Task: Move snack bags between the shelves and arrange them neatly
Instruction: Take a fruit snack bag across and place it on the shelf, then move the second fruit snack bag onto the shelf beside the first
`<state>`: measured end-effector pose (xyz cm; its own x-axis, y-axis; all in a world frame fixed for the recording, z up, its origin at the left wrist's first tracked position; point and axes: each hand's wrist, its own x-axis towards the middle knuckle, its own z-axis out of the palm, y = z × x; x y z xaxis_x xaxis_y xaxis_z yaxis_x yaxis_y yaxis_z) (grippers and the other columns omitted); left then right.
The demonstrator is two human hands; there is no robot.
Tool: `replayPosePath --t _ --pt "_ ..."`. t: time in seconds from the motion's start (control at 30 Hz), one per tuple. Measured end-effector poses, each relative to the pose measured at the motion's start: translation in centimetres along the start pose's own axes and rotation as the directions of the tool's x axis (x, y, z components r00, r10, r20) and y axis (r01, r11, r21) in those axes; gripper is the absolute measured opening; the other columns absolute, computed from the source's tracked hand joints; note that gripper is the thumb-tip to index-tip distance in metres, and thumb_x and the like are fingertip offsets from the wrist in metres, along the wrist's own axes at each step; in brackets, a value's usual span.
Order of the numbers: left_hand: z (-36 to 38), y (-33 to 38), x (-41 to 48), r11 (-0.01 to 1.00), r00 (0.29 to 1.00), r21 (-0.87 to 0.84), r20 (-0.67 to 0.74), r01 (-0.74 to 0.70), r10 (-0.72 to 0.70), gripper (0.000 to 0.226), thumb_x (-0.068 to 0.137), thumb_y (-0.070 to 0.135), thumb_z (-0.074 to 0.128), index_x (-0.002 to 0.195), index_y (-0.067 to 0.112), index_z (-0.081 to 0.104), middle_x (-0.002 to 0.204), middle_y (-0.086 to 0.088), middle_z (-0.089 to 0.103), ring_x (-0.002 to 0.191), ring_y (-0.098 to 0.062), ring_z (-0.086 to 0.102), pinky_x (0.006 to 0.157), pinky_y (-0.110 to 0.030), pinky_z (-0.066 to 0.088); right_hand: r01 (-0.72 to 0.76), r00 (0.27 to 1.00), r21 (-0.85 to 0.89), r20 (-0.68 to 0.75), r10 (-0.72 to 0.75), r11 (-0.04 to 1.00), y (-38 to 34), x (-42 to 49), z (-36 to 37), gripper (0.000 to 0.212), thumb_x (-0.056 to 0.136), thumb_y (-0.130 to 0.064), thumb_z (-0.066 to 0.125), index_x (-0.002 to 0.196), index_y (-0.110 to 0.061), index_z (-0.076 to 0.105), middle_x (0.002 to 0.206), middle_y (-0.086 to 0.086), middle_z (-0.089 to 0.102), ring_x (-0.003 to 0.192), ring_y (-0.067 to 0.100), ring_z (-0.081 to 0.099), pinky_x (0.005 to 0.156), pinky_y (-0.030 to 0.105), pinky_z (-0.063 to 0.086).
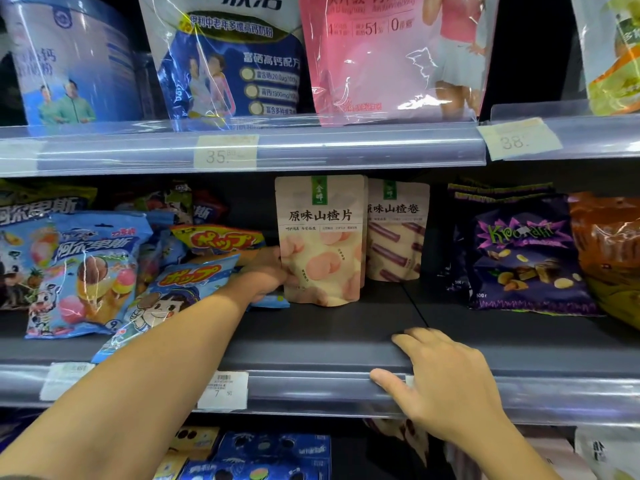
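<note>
The beige hawthorn-slice pouch (322,244) stands upright towards the back of the dark middle shelf (329,337), overlapping the hawthorn-roll pouch (398,233) on its right. The left hand (266,273) clasps its left edge, probably to square it with that neighbour. The right hand (446,375) rests slack-fingered on the shelf's near lip, likely bracing the reach. Blue lollipop bags (187,285) slump at left.

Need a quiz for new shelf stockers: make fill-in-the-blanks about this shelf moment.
1. The left hand grips the hawthorn-slice pouch, which stands ____.
2. The right hand rests on the middle shelf edge, holding ____.
3. The price tag above the pouch starts with ____.
Missing: upright; nothing; 35.
</note>
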<state>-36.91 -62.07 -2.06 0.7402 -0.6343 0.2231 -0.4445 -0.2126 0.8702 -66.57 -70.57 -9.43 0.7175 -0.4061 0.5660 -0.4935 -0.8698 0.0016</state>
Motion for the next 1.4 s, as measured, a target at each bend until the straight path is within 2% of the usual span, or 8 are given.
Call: replayPosePath --t 0.13,0.3,0.57,0.7,0.87,1.0,1.13,1.4 --pt "0.0 0.6 -0.4 0.996 0.999 -0.088 -0.036 0.025 -0.028 0.066 0.071 -0.02 0.07 0.129 0.009 0.057 0.119 -0.006 0.065 0.108 -0.022 0.06 0.087 -0.035 0.053 0.012 0.998 0.017 0.065 -0.013 1.0 -0.2 0.1 -0.6 0.08 0.075 -0.079 0.016 0.116 -0.03 0.063 0.111 -0.013 0.064 0.106 0.01 0.059 0.075 0.028 0.048" --pt "-0.5 1.0 -1.1 0.989 0.997 -0.135 -0.043 0.063 -0.07 0.047 0.073 -0.004 0.077 0.115 0.01 0.064 0.113 -0.007 0.069 0.107 -0.024 0.064 0.095 -0.042 0.053 0.01 0.995 0.009 0.097 -0.011 1.0 -0.1 0.0 -0.8 0.085 0.073 -0.079 0.01 0.122 -0.03 0.059 0.115 -0.013 0.061 0.11 0.01 0.056 0.077 0.028 0.045" --pt "-0.8 2.7 -5.2 0.99 0.983 -0.055 -0.128 0.127 -0.133 0.062 0.059 0.027 0.081 0.118 0.019 0.066 0.117 -0.002 0.069 0.106 -0.023 0.064 0.092 -0.039 0.055 0.004 0.994 -0.017 0.107 -0.003 1.0 -0.2 0.0 -0.9 0.085 0.075 -0.077 0.007 0.122 -0.028 0.058 0.114 -0.01 0.061 0.108 0.014 0.056 0.078 0.032 0.045" --pt "-0.2 4.8 -10.2 0.992 0.983 0.027 -0.14 0.125 -0.12 0.054 0.084 0.015 0.073 0.132 0.004 0.05 0.113 -0.004 0.056 0.112 -0.026 0.056 0.085 -0.03 0.045 0.005 0.988 -0.02 0.153 -0.001 1.0 -0.2 -0.1 -1.2 0.074 0.086 -0.075 0.022 0.131 -0.025 0.054 0.123 -0.005 0.059 0.115 0.018 0.054 0.085 0.035 0.044" --pt "-0.1 5.7 -16.4 0.994 0.993 0.104 -0.114 0.019 -0.007 0.047 0.085 0.016 0.072 0.127 0.007 0.052 0.11 0.003 0.055 0.099 -0.016 0.051 0.083 -0.029 0.042 0.025 0.976 -0.06 0.218 -0.011 0.998 -0.7 -0.3 -2.8 0.065 0.092 -0.065 0.033 0.131 -0.018 0.055 0.121 0.007 0.061 0.111 0.027 0.055 0.095 0.039 0.039" --pt "-0.3 5.6 -21.4 0.974 0.996 0.221 -0.066 -0.049 0.065 0.056 0.084 0.026 0.072 0.134 0.015 0.049 0.113 0.003 0.058 0.089 -0.012 0.056 0.075 -0.028 0.046 -0.023 0.981 0.01 0.193 0.02 1.0 -2.0 -2.6 -4.6 0.057 0.093 -0.049 0.048 0.141 -0.017 0.045 0.137 0.01 0.05 0.123 0.03 0.048 0.102 0.042 0.037" --pt "-0.3 4.6 -26.7 0.879 0.976 0.428 0.034 -0.21 0.216 0.059 0.086 0.03 0.07 0.139 0.016 0.048 0.14 -0.005 0.05 0.127 -0.021 0.049 0.094 -0.029 0.041 -0.078 0.984 0.124 0.169 0.057 0.989 -3.5 -7.2 -6.3 0.063 0.091 -0.045 0.056 0.144 -0.016 0.039 0.142 0.011 0.043 0.129 0.031 0.042 0.104 0.043 0.035" --pt "2.2 0.6 -35.5 0.648 0.934 0.674 0.273 -0.356 0.229 0.069 0.08 0.045 0.068 0.141 0.023 0.044 0.143 -0.003 0.047 0.133 -0.027 0.04 0.105 -0.046 0.039 -0.15 0.935 0.11 0.339 0.104 0.983 -6.1 -16.4 -7.2 0.079 0.083 -0.053 0.063 0.148 -0.021 0.031 0.148 0.008 0.036 0.134 0.03 0.036 0.106 0.044 0.036"
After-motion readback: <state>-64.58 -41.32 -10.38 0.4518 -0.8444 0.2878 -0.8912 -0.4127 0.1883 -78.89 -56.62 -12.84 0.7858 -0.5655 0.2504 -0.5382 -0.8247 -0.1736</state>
